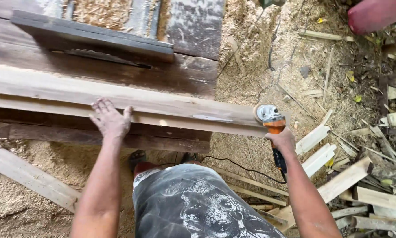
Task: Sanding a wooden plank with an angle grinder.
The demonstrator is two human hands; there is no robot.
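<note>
Pressing flat, fingers spread, the left hand lay open on the long pale plank across the dark counter. Right hand had a clenched grip around the orange angle grinder, its disc head touching the plank's right end. Black cord trailed back over the sawdust floor. Offcuts lay piled at right.

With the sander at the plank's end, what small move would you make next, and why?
Probably slide the sander leftward along the plank: its disc sits at the plank's right end, and the left hand already presses the wood steady.
</note>
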